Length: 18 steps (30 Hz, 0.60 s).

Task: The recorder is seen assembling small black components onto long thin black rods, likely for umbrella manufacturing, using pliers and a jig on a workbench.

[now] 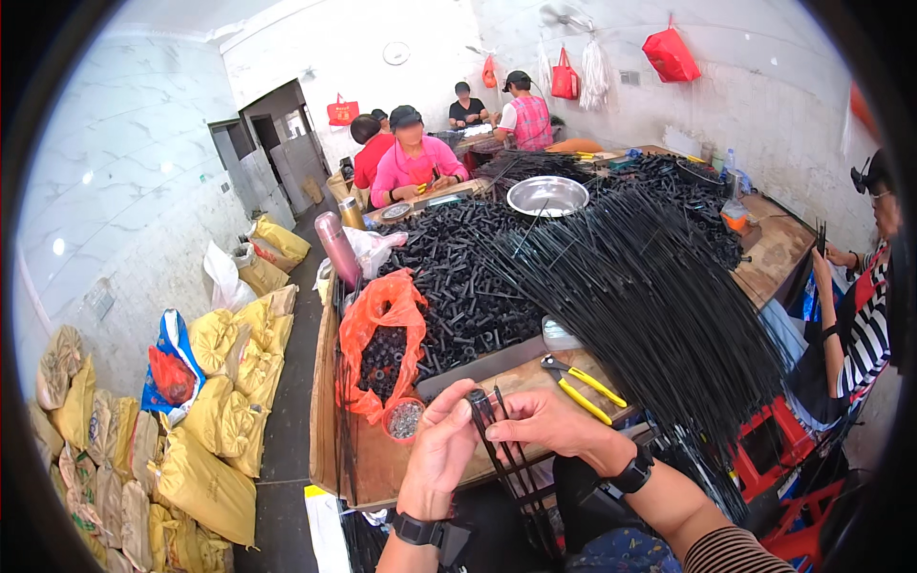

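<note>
Closed, in the left grip, around the upper end of a black rod assembly: pinched there between thumb and bent fingers, with the thumb pad flat against the side of its tubular head. Nearly closed, too, in the right grip, with thumb and fingertips almost meeting at the thin rods beside that head, just right of the left thumb. Cannot tell, at this size, the exact rod under the right fingertips.

Held between the two hands, in front of the near edge of the wooden bench, and slanting down toward the lap with several thin rods below the head.

On the left, angled steeply up from the lower edge, with palm turned inward and a black wristband around the wrist. On the right, slanted up and leftward from the lower right corner, with the back of the hand uppermost, a second black wristband and a striped sleeve farther down the forearm.

Placed near yellow-handled pliers on the right and an orange-red bowl of small metallic bits on the left. Facing, farther across, a heap of short black parts and a broad sheaf of long black rods.
</note>
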Motion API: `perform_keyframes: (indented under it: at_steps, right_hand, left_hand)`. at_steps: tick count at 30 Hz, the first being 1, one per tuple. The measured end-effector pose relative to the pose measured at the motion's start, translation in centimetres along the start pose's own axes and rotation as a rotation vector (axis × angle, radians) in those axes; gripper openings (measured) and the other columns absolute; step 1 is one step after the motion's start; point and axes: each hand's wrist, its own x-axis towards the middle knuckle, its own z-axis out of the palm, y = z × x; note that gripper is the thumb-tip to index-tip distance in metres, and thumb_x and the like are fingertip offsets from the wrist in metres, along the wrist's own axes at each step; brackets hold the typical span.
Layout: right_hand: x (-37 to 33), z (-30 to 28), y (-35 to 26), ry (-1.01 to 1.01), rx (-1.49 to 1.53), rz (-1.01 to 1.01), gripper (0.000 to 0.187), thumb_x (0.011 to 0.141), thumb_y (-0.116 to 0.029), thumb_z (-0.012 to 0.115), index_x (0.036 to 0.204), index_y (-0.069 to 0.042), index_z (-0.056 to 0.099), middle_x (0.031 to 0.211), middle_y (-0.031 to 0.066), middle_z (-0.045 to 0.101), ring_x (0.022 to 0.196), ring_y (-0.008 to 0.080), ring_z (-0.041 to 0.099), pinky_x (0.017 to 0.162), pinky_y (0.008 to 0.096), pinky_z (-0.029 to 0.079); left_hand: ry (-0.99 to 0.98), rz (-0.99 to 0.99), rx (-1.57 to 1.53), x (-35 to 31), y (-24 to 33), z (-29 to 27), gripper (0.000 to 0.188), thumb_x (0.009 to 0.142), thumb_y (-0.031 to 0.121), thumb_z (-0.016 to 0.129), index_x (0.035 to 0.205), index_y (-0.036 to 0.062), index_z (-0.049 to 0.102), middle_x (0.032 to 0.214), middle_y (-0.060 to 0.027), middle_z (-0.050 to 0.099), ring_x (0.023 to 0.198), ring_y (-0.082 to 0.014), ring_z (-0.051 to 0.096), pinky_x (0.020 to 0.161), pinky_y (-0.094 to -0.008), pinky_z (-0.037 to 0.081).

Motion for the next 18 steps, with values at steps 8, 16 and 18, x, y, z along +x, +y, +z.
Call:
perform_keyframes:
  at_steps: [8, 16, 18]
  right_hand:
    - [0.2, 0.8, 0.3, 0.096, 0.053, 0.040, 0.016, 0.088, -0.021, 0.067, 0.080, -0.007, 0.061, 0.067, 0.0001, 0.062, 0.058, 0.0053, 0.056, 0.051, 0.0197, 0.042]
    - [0.2, 1.6, 0.6, 0.138, -0.248, -0.090, 0.019, 0.092, -0.021, 0.061, 0.086, -0.003, 0.062, 0.073, -0.0037, 0.058, 0.065, 0.0026, 0.051, 0.058, 0.0210, 0.041]
    - [-0.2, 1.1, 0.6, 0.130, -0.367, -0.201, 0.019, 0.093, -0.021, 0.059, 0.090, -0.002, 0.063, 0.075, -0.0033, 0.057, 0.067, 0.0029, 0.050, 0.059, 0.0219, 0.042]
  left_hand:
    - [0.062, 0.021, 0.111, -0.3, 0.8, 0.8, 0.034, 0.083, 0.017, 0.070, 0.114, 0.0056, 0.063, 0.111, -0.0111, 0.064, 0.102, -0.0205, 0.060, 0.091, -0.0366, 0.046]
    - [0.170, 0.061, 0.938, -0.2, 4.1, 3.6, 0.031, 0.083, 0.007, 0.070, 0.112, -0.0029, 0.064, 0.093, -0.0062, 0.069, 0.080, -0.0064, 0.061, 0.072, -0.0211, 0.049]
    - [0.167, 0.056, 0.912, -0.5, 4.1, 3.3, 0.031, 0.083, 0.006, 0.070, 0.112, -0.0030, 0.064, 0.095, -0.0063, 0.068, 0.082, -0.0061, 0.060, 0.073, -0.0213, 0.049]
